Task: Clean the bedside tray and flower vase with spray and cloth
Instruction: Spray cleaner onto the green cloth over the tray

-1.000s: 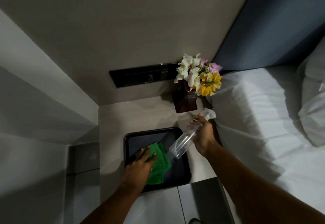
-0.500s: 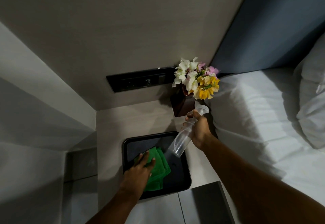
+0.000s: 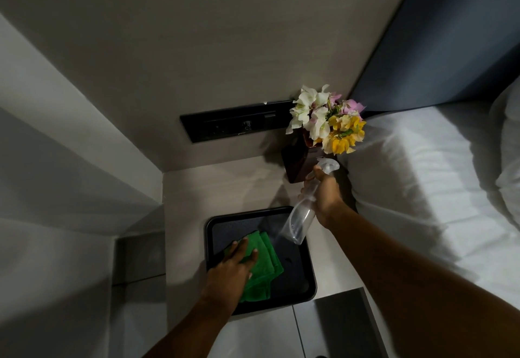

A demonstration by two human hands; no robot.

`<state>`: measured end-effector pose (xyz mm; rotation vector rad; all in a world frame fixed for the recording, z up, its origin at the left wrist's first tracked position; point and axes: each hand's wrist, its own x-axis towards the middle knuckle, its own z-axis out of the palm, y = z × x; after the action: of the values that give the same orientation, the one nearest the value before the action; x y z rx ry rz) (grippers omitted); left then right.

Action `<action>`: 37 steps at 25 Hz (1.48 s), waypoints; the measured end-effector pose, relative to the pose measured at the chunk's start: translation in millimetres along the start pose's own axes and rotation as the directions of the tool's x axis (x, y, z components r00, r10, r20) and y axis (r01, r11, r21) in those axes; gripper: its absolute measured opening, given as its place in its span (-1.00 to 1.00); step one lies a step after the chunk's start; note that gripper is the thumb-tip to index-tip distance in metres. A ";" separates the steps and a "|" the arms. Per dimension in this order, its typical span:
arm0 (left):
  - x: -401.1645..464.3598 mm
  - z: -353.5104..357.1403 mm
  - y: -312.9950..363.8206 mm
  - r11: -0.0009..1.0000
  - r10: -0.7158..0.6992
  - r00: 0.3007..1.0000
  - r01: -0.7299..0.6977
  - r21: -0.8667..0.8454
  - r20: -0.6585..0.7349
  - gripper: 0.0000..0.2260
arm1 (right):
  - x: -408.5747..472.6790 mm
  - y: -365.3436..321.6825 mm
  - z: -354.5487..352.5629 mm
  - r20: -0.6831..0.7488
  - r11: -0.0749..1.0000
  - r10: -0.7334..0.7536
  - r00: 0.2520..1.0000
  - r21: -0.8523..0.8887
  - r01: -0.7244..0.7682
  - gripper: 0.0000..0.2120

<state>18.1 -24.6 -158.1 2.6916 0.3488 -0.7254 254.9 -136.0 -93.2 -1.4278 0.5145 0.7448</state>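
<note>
A black square tray [image 3: 302, 281] lies on the pale bedside table. A folded green cloth [image 3: 267, 262] rests in the tray's left half, and my left hand [image 3: 235, 270] presses flat on it with fingers spread. My right hand [image 3: 326, 194] grips a clear spray bottle [image 3: 299, 221] by its neck, white nozzle up, the bottle's base hanging over the tray's far right corner. Right behind that hand stands a dark brown vase [image 3: 297, 161] with white, yellow and pink flowers [image 3: 326, 120].
A black socket panel [image 3: 225, 127] is set in the wall behind the table. The bed with white sheets [image 3: 422, 175] and a pillow [image 3: 509, 155] borders the table on the right. A recessed ledge [image 3: 138, 256] drops off to the left.
My right hand has carried the spray bottle up and away toward the vase. My left hand has stayed on the green cloth in the tray, shifting only slightly.
</note>
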 end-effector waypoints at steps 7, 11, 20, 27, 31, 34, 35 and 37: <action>0.5 1.7 -0.6 1.000 0.009 1.000 -0.009 -0.011 -0.007 -0.53 | -4.9 -1.3 3.4 -0.123 0.996 -0.084 0.989 -0.027 0.081 -0.74; 0.4 1.4 -3.0 1.000 0.023 1.000 -0.023 -0.013 -0.012 -0.52 | -15.5 11.2 3.4 -0.141 0.916 -0.334 0.932 -0.283 0.285 -0.72; -0.9 0.9 -0.3 0.999 0.003 1.000 -0.003 -0.034 0.005 -0.52 | -32.6 37.8 5.3 0.139 0.446 -0.683 0.717 -0.698 0.560 -0.36; -0.2 -1.0 2.5 0.999 -0.013 0.999 0.014 -0.041 0.043 -0.52 | -37.6 23.3 46.6 0.427 0.201 -0.675 0.601 -0.678 0.707 -0.58; -1.9 -6.4 5.3 0.998 -0.013 0.998 0.016 -0.056 0.059 -0.51 | -30.6 20.3 57.2 0.458 0.142 -0.645 0.612 -0.715 0.685 -0.51; -4.3 -11.0 5.8 0.998 -0.003 0.998 0.007 -0.064 0.067 -0.51 | -29.4 19.9 68.8 0.476 0.170 -0.604 0.639 -0.707 0.687 -0.49; -5.3 -11.7 5.3 0.998 0.001 0.998 0.004 -0.068 0.065 -0.51 | -29.7 19.4 72.0 0.489 0.190 -0.598 0.635 -0.683 0.705 -0.51; -6.7 -11.4 3.7 0.998 0.008 0.999 -0.005 -0.068 0.048 -0.52 | -30.6 18.4 78.5 0.539 0.204 -0.566 0.624 -0.641 0.740 -0.52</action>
<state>18.6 -24.7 -144.4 2.6062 0.3465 -0.7611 211.9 -63.3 -76.2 -2.2063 -0.7882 0.3528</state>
